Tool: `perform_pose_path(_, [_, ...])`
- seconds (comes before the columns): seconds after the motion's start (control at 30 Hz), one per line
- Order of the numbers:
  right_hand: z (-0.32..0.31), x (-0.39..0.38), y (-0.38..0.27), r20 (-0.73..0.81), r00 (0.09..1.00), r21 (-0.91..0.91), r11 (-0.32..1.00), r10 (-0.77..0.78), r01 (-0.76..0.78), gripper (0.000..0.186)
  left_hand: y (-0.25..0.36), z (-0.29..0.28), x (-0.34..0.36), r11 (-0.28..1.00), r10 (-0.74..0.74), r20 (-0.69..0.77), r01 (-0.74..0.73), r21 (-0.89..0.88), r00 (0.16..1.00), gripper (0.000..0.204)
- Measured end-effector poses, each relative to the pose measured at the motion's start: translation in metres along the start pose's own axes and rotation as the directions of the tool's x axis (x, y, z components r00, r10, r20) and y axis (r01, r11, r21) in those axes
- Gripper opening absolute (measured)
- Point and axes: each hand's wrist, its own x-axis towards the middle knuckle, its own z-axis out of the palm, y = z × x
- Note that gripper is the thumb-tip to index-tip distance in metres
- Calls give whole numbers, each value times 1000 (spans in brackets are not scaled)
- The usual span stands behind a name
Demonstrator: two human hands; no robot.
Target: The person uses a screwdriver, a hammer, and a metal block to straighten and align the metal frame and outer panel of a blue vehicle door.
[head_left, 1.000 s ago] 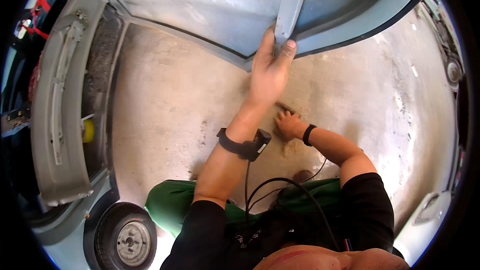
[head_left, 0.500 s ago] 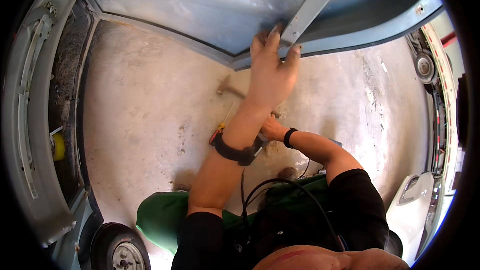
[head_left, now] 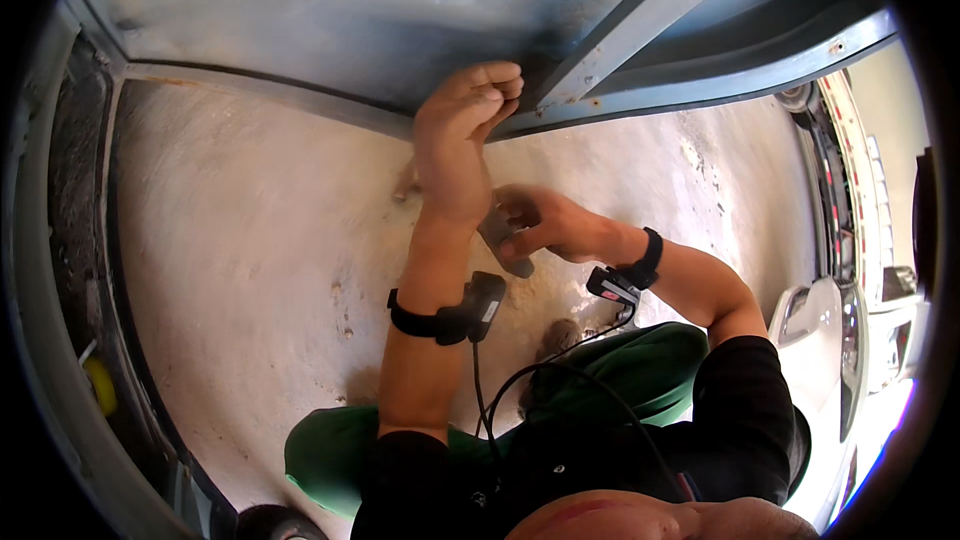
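Note:
My left hand (head_left: pixel 465 115) is in front of a blue-grey metal panel (head_left: pixel 330 35), close to its lower corner. Its fingers are curled together, and whatever may be inside them is hidden. Lower and to the right, my right hand (head_left: pixel 555 223) grips a dark grey slab-like block (head_left: pixel 507 238) between thumb and fingers, close by my left wrist. A slanting metal strut (head_left: pixel 625 30) with bolts crosses the panel just right of my left hand. On the floor, the hammer (head_left: pixel 405 183) shows only as a blurred end beside my left forearm.
Pale concrete floor (head_left: pixel 240 240) lies below the panel. A dark vehicle frame edge (head_left: pixel 118 270) runs down the left side, with a tyre (head_left: pixel 275 523) at the bottom. A white car part (head_left: pixel 815 330) stands at the right. Cables (head_left: pixel 590 368) hang across my lap.
My left hand has left the strut's lower end and shifted left, its fingers curling. My right hand has come up from near the floor with the grey block. The view has shifted somewhat.

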Motion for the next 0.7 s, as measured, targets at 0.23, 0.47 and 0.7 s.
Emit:
perform_pose_path(0.23, [32,-17,-58,-123,976,341,916,-179,211,53,29,-15,4,996,66,6,-66,65,998,32])
perform_pose_path(0.47, [54,-8,-96,-420,881,379,840,-218,389,40,37,-16,3,982,21,229,-63,178,973,32])
perform_pose_path(0.7, [59,-6,-110,-623,725,204,834,-293,512,37,30,-6,0,627,276,469,-527,574,839,82])
